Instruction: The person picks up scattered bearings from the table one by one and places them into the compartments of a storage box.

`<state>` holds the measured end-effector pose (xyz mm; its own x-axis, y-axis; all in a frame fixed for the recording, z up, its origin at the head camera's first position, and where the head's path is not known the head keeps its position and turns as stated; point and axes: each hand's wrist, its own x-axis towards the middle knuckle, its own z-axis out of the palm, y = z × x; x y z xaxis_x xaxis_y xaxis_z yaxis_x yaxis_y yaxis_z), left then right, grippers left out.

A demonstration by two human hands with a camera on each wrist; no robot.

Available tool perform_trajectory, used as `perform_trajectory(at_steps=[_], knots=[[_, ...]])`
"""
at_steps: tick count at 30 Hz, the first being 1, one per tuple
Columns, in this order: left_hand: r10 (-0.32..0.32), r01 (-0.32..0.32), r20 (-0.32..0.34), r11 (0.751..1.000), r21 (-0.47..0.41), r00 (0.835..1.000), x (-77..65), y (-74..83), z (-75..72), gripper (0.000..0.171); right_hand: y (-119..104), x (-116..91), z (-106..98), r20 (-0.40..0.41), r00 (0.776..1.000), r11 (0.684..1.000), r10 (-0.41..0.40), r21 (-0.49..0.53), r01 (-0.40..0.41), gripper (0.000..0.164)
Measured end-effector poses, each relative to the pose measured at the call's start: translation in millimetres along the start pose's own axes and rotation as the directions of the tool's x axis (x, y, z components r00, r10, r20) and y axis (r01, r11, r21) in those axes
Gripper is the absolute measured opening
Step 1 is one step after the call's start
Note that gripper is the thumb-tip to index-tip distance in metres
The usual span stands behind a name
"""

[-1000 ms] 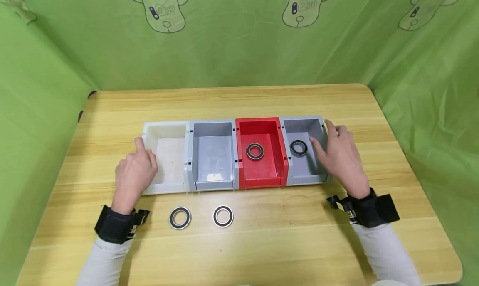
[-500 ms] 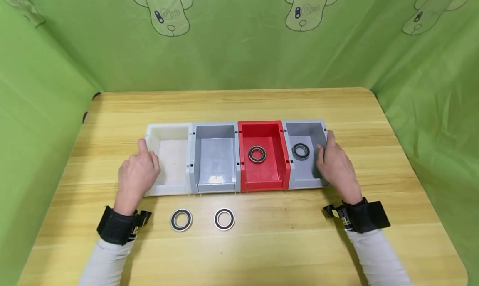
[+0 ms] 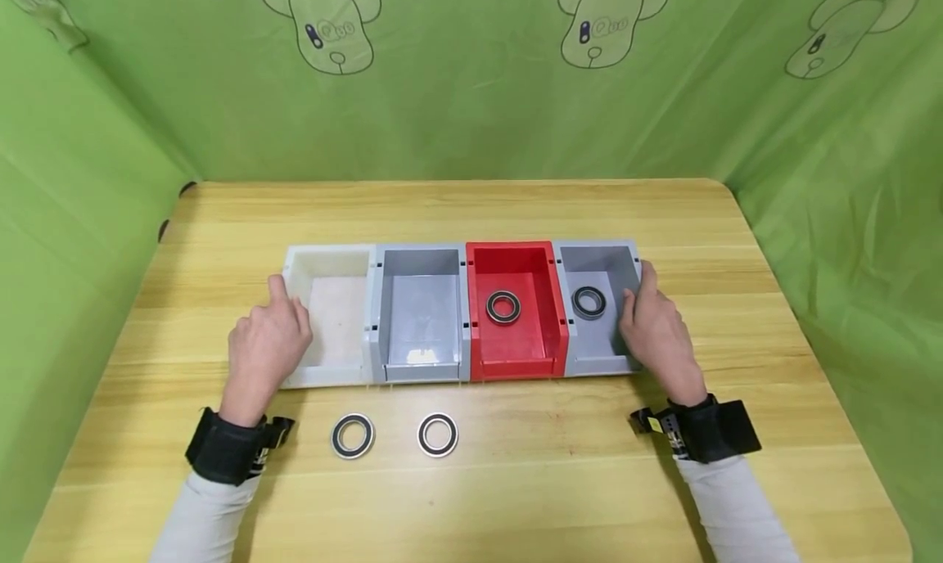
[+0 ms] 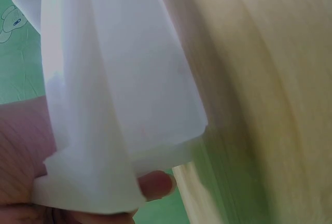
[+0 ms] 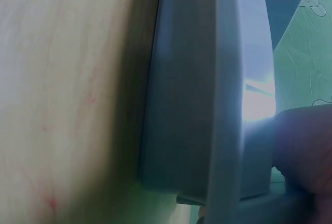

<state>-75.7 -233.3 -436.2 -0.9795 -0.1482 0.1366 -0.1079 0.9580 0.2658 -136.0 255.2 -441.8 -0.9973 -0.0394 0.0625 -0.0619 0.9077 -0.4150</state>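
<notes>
Four-sided open bins stand joined in a row: a white bin (image 3: 331,375), a grey bin (image 3: 423,373), a red bin (image 3: 516,370) and another grey bin (image 3: 600,365) at the right end. My left hand (image 3: 267,338) grips the outer wall of the white bin, thumb on the inner side. In the left wrist view, fingers curl round that white bin's wall (image 4: 140,79). My right hand (image 3: 659,334) pinches the right grey bin's outer wall, thumb inside. One ball bearing (image 3: 503,308) lies in the red bin, and another bearing (image 3: 589,303) in the right grey bin.
Two more bearings lie on the wooden table (image 3: 516,497) in front of the row: a left bearing (image 3: 353,436) and a right bearing (image 3: 438,434). Green cloth (image 3: 471,113) with printed bear heads hangs behind the table and along both sides.
My right hand has come in from the right and closed on the right grey bin's wall. My left hand keeps its place on the white bin. The bearings lie as before.
</notes>
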Motion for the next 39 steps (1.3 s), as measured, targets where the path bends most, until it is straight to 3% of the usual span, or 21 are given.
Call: perform_trajectory(at_steps=[4,9,12,17,19,24,26,28,30,32,36,39], knots=[[0.004,-0.004,-0.008,1.000,-0.001,1.000,-2.9,-1.1,2.1,0.030,0,-2,3,-0.014,1.000,1.000,-0.007,-0.004,0.007,0.051],[0.035,-0.035,-0.043,0.999,0.004,0.998,-0.8,-0.8,1.3,0.030,-1,-2,5,-0.050,0.999,0.999,0.010,-0.051,-0.013,0.034],[0.030,-0.030,-0.011,1.000,-0.007,0.999,2.4,0.6,-3.2,0.031,-2,-1,3,-0.066,0.997,0.997,0.030,-0.065,-0.034,0.031],[-0.017,0.016,0.099,1.000,0.006,0.995,4.8,3.8,-14.9,0.038,-1,-1,-1,-0.045,0.998,0.997,0.038,-0.065,-0.041,0.030],[-0.023,0.020,0.090,0.999,0.029,0.996,3.0,7.1,-20.6,0.040,-1,-1,-1,-0.024,0.999,0.997,0.036,-0.064,-0.038,0.030],[0.040,-0.036,-0.069,0.998,0.053,0.997,-6.1,25.2,-42.9,0.047,0,0,1,0.004,1.000,0.999,0.025,-0.048,-0.024,0.030],[0.095,-0.093,-0.077,0.995,0.029,0.992,-9.4,37.2,-56.0,0.051,-1,0,1,0.003,1.000,0.999,0.023,-0.044,-0.023,0.030],[0.163,-0.163,-0.031,0.986,-0.016,0.986,-14.8,51.7,-68.2,0.055,-1,1,0,-0.001,1.000,0.998,0.029,-0.047,-0.029,0.030],[0.243,-0.242,0.021,0.968,-0.068,0.970,-22.7,68.2,-76.8,0.056,-2,1,0,0.003,0.999,0.998,0.032,-0.049,-0.032,0.030],[0.339,-0.333,0.039,0.936,-0.115,0.940,-32.6,84.2,-80.8,0.055,-2,1,0,0.006,0.999,0.998,0.032,-0.051,-0.032,0.031],[0.513,-0.504,0.041,0.853,-0.134,0.858,-54.1,111.5,-78.3,0.051,-3,2,-1,0.002,1.000,0.998,0.023,-0.050,-0.022,0.030],[0.594,-0.586,0.085,0.804,-0.101,0.800,-69.7,126.5,-68.8,0.048,-3,2,-1,-0.010,1.000,0.999,0.016,-0.049,-0.016,0.029]])
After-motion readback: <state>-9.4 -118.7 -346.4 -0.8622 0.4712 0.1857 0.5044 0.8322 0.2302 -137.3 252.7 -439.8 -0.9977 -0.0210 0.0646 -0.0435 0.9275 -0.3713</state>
